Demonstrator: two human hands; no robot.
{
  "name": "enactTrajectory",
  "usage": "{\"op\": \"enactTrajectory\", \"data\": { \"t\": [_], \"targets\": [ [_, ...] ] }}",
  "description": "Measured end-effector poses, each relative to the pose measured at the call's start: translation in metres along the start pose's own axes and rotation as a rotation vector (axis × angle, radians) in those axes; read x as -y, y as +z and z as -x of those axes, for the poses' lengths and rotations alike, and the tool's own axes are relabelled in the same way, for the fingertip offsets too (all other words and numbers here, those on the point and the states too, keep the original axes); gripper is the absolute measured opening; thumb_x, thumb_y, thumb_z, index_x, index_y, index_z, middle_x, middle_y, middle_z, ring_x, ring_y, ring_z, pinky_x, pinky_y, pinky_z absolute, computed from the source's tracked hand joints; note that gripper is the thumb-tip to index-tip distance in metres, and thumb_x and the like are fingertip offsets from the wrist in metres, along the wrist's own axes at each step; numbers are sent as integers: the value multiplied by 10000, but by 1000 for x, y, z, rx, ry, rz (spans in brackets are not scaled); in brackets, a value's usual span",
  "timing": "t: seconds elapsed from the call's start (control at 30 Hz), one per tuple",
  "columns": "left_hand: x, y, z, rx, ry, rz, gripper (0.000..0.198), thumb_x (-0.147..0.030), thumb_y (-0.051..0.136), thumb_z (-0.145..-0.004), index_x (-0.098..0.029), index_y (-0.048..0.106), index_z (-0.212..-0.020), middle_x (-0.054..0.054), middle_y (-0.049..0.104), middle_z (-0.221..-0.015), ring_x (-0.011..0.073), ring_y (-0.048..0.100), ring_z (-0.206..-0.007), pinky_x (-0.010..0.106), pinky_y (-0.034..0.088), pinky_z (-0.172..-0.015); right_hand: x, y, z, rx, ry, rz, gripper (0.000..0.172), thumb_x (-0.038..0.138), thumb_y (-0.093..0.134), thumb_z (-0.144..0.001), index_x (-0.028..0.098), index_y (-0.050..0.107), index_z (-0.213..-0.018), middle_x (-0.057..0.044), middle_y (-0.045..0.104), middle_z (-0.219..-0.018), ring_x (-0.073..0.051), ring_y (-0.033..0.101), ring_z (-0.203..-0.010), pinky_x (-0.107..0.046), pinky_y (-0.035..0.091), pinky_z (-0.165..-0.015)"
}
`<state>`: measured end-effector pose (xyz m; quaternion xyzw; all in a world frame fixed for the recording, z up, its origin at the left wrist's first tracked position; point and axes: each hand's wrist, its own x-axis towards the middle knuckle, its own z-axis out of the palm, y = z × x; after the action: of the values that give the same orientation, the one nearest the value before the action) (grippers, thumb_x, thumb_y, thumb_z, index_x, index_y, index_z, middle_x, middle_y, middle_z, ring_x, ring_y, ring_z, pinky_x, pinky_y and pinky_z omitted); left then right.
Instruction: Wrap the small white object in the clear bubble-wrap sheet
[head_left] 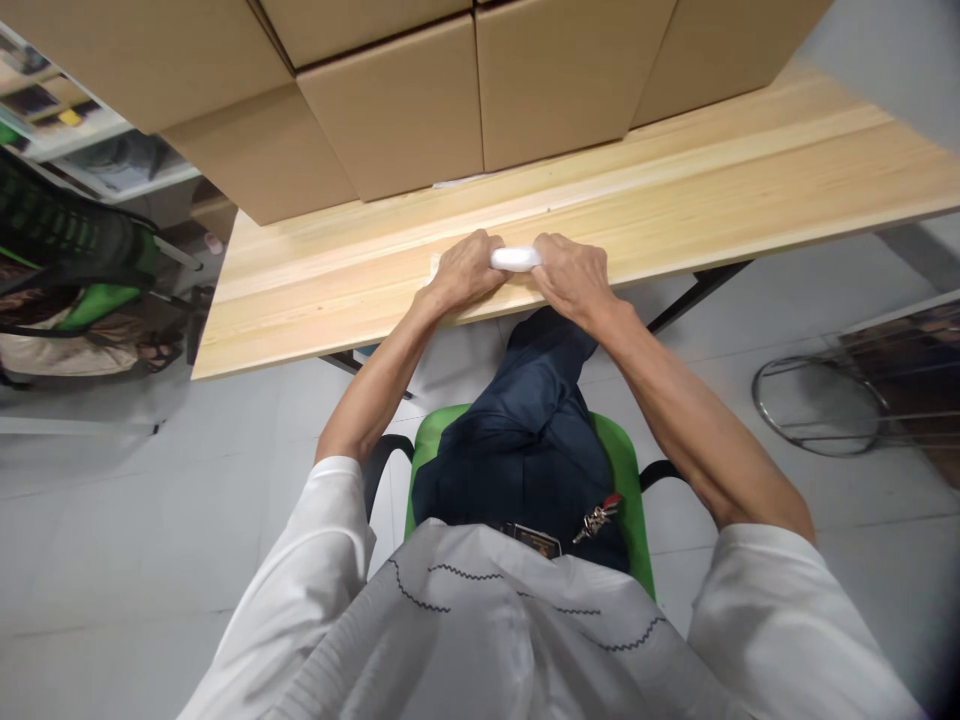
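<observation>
At the wooden table (712, 190), left hand (469, 268) and right hand (574, 272) hold some white thing (515, 259), fingers curled snug round its 2 ends.

Cardboard boxes (397, 120) on wooden table (712, 190); black-backed chair (49, 215) far left.

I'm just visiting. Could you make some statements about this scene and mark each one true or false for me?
1. The left hand and right hand both hold a white object. True.
2. The cardboard boxes stand on the floor. False: they are stacked on the wooden table.
3. The chair seat under the person is green. True.
4. The keys lie on the table. False: they lie against the dark trousers.
</observation>
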<state>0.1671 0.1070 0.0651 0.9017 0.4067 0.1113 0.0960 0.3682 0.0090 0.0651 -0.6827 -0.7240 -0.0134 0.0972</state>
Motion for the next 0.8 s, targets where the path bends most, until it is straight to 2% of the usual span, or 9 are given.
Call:
{"op": "enactTrajectory", "data": {
  "t": [0.1,0.33,0.6,0.8],
  "targets": [
    [1,1,-3,9,-5,-1,265,-439,692,-1150,-229,814,-1255,194,817,-1191,438,774,-1234,504,601,-961,3,-3,2,6,-1,2,543,428,395,-1217,158,678,-1594,-271,803,-1399,-423,710,-1157,-442,458,-895],
    [0,3,7,-42,-41,-23,230,-390,608,-1163,-253,782,-1226,196,830,-1209,440,752,-1238,531,591,-963,7,-5,6,-1,-2,-30,642,521,501,-1166,138,625,-1666,-259,859,-1194,-447,733,-1109,-461,473,-907],
    [4,3,18,-87,-68,38,224,-313,580,-1105,-243,766,-1209,169,824,-1080,417,746,-1145,490,525,-953,15,-11,10,82,6,-39,550,270,530,-1105,73,685,-1595,-310,872,-1253,-447,787,-1107,-449,483,-913],
    [6,-3,23,-44,-69,38,213,-327,658,-1030,-222,749,-1192,156,792,-1011,392,734,-1075,446,477,-920,10,-16,12,152,-34,-53,518,246,560,-1112,68,731,-1568,-298,872,-1270,-428,802,-1099,-424,476,-901]
  ]
}}
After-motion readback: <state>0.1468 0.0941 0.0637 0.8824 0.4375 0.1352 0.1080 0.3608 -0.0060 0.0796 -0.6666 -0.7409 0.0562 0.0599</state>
